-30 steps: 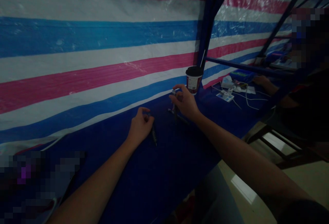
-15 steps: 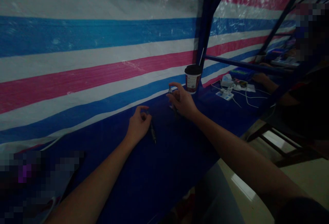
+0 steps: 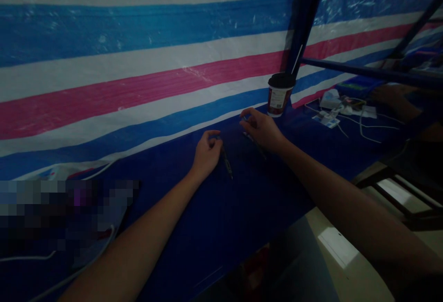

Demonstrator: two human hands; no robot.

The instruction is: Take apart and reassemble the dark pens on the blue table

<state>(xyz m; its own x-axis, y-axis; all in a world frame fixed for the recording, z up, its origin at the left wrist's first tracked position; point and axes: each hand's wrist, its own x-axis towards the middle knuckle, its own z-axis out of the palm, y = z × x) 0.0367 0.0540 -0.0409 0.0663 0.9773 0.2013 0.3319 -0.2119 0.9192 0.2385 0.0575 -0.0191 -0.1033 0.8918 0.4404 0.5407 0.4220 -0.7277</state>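
Lowering from the pinch it held a moment ago near the cup, the right hand [image 3: 261, 129] now sits closer to the bench [image 3: 221, 228], palm down, and the slim object it held upright has tipped over. That second dark tool [image 3: 255, 144] now slants under the hand across the blue cover, though the dim light hides whether the fingers still clamp it, so the state of this grip cannot be told. The left hand [image 3: 207, 154] rests with its fingers loosely curled, just beside the upper end of a dark pen-like tool [image 3: 226, 162], which lies on the bench pointing toward the person. Whether that grip touches the tool is also too dark to tell. A paper cup [image 3: 278, 94] with a dark lid stands upright just beyond the right hand, against a striped tarpaulin [image 3: 138, 85]. Further right lie white cables [image 3: 367, 129] and a blue box [image 3: 356, 86], with a co-worker's hand [image 3: 391, 99] near them.
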